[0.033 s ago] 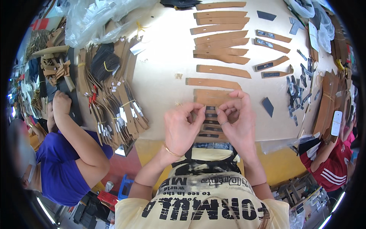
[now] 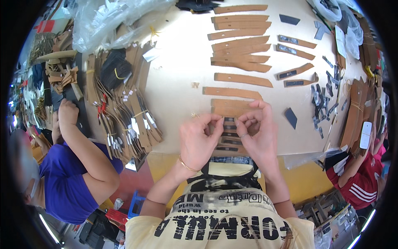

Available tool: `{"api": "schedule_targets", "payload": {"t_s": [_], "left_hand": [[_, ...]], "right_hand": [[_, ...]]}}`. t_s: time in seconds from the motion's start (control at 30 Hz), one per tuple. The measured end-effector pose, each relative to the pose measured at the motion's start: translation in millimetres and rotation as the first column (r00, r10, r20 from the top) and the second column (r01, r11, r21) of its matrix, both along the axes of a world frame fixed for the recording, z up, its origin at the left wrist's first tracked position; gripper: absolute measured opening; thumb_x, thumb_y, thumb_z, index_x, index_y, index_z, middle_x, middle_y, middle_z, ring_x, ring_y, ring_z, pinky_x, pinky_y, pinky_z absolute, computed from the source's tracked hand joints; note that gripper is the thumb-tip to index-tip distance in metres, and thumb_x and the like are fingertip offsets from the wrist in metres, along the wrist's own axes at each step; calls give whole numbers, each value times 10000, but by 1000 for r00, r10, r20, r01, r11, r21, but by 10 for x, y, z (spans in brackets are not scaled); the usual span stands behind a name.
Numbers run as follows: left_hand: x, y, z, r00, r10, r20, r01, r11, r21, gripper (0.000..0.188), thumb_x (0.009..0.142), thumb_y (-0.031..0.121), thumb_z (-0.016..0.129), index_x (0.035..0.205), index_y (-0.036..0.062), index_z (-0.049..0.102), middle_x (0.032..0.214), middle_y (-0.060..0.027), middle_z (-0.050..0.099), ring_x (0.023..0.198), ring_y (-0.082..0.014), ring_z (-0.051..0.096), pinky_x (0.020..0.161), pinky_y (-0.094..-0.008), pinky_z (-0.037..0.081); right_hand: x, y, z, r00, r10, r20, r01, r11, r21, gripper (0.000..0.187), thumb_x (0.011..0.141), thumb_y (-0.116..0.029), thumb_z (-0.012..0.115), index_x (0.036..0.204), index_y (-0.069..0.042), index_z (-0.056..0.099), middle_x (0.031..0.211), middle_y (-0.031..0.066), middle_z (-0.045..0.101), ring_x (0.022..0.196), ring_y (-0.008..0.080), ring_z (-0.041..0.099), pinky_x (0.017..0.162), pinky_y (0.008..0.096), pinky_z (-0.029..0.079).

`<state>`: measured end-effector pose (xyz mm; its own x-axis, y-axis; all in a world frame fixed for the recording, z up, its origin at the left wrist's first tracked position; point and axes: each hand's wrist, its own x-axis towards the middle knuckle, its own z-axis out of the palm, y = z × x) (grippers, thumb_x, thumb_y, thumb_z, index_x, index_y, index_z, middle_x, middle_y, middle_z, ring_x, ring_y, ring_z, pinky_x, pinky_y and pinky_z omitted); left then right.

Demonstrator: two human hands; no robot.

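My left hand (image 2: 198, 135) and my right hand (image 2: 258, 130) face each other at the near edge of the table. Thumb and forefinger of each are pinched at opposite ends of a small dark strip (image 2: 229, 119), which lies over brown, leather-like material. Nearer to me, several brown strips with dark inlaid pieces (image 2: 230, 141) overlap in a stack, partly hidden by my fingers. Just beyond my fingertips are plain brown strips (image 2: 232, 107). Farther off, a loose column of similar brown strips (image 2: 240, 77) runs away from me, some with a small slot near the left end.
Right of the column lie brown strips with dark or shiny pieces (image 2: 296, 52), a dark slanted piece (image 2: 291, 118) and scattered dark scraps (image 2: 321, 101). Bundled brown strips with tags (image 2: 128, 108) and a clear plastic bag (image 2: 99, 25) are at left. People work on both sides.
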<state>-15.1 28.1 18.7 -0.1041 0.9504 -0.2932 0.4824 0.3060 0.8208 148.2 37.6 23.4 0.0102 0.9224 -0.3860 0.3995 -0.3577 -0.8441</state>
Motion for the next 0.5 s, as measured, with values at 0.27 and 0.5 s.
{"api": "schedule_targets", "payload": {"t_s": [0.27, 0.5], "left_hand": [[33, -142, -166, 985, -45, -167, 85, 967, 239, 95, 872, 111, 746, 945, 52, 733, 783, -104, 688, 599, -228, 643, 563, -330, 520], [-112, -381, -275, 819, -223, -529, 420, 861, 286, 545, 786, 53, 691, 1304, 219, 671, 1115, -70, 607, 763, -233, 659, 633, -358, 552]], "right_hand": [[-13, -71, -56, 992, 85, 95, -100, 980, 169, 319, 850, 46, 686, 1122, -5, 527, 882, 94, 592, 778, 168, 578, 710, 292, 493], [-24, -300, -183, 853, 154, 498, -393, 819, 419, 366, 745, -8, 694, 1082, -137, 749, 1230, 161, 569, 1022, 336, 550, 871, 455, 450]]}}
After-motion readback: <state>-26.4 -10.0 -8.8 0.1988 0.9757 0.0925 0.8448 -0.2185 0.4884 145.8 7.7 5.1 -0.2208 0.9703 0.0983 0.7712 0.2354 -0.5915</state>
